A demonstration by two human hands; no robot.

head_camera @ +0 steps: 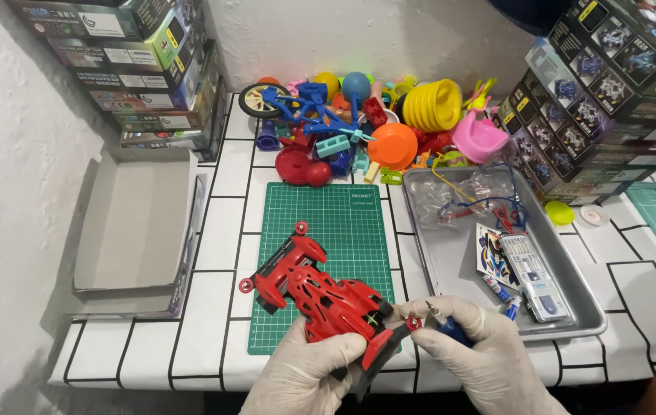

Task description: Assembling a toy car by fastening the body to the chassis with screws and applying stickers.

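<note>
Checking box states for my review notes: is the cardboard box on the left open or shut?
Open. The box lies with no lid on it, and its bare grey inside shows, with nothing in it.

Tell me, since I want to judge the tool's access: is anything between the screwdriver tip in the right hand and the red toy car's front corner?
Nothing visible. The right hand holds a blue-handled screwdriver whose tip points straight at the front corner of the red toy car, which the left hand grips from below over the green cutting mat.
</note>
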